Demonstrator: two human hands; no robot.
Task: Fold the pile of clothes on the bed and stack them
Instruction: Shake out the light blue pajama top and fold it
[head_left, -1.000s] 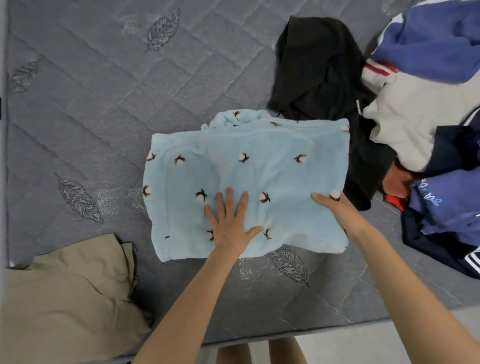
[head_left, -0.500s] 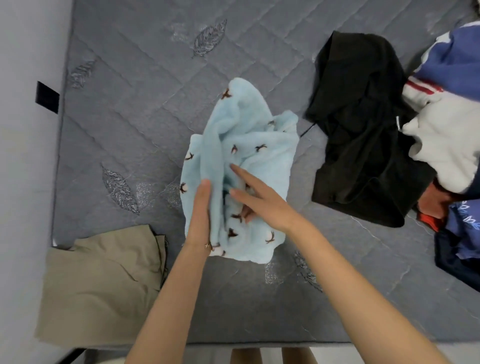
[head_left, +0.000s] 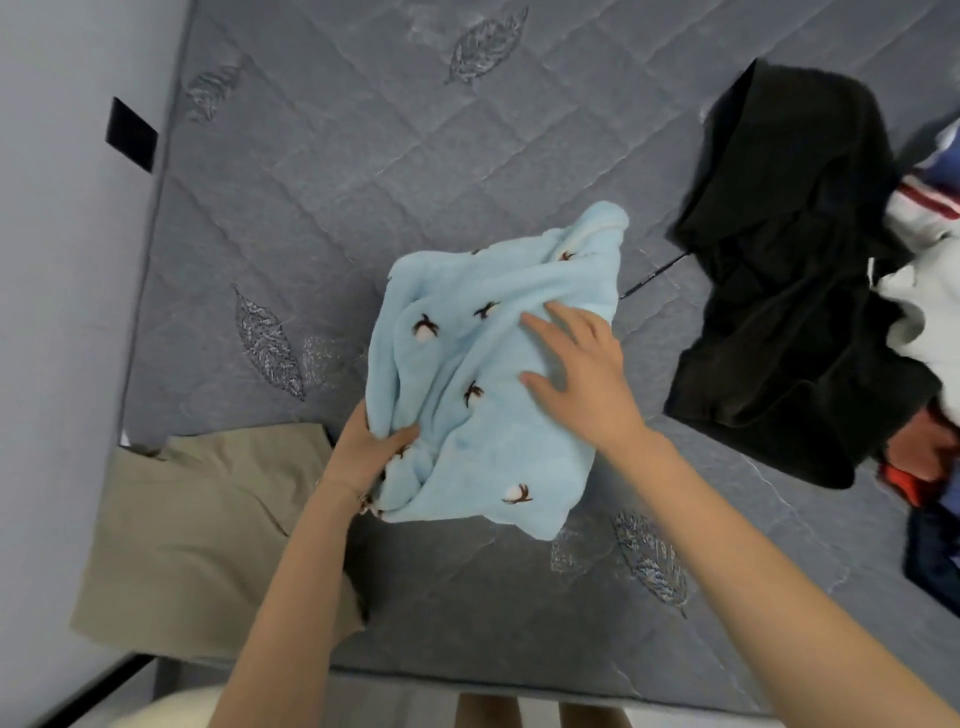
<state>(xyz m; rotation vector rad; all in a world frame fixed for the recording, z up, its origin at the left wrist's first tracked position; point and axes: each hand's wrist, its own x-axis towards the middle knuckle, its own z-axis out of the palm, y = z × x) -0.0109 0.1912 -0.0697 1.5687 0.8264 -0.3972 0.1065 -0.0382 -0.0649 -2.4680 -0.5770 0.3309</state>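
A light blue fleece garment (head_left: 467, 374) with small brown-and-white cotton motifs lies bunched in the middle of the grey quilted mattress (head_left: 322, 171). My left hand (head_left: 366, 452) grips its near left edge, thumb over the fabric and fingers tucked beneath. My right hand (head_left: 576, 369) lies flat on top of the garment with fingers spread. A folded khaki garment (head_left: 202, 530) sits at the mattress's near left corner, just left of my left forearm.
A crumpled black garment (head_left: 789, 270) lies to the right. Beyond it, at the right edge, is a pile of white (head_left: 930, 306), red and navy clothes. A pale wall (head_left: 57, 312) borders the bed's left side. The mattress's near edge runs just below my forearms.
The blue garment was spread flat, then gathered into a bundle and shifted left toward the khaki garment. My left hand went from flat on it to gripping its edge; my right hand now rests on top.
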